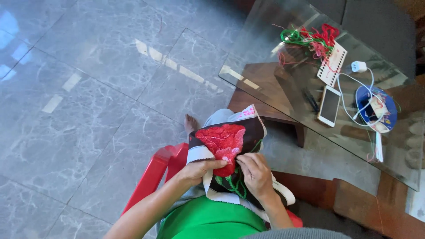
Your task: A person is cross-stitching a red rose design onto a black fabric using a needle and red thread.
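Observation:
A piece of embroidery cloth (223, 141), black with a stitched red rose, a green stem and a white border, lies across my lap. My left hand (199, 170) grips its left edge, thumb on the red stitching. My right hand (256, 172) pinches the cloth at the lower part of the rose, fingertips closed together on the fabric. Whether a needle sits between the fingers is too small to tell. Both hands nearly touch at the rose's base.
A glass-topped table (265, 48) on the right holds a tangle of red and green thread (312, 37), a white thread card (333, 64), a phone (329, 106) with a white charger cable, and a blue round lid (378, 108). I sit on a red plastic chair (152, 175) on grey marble floor.

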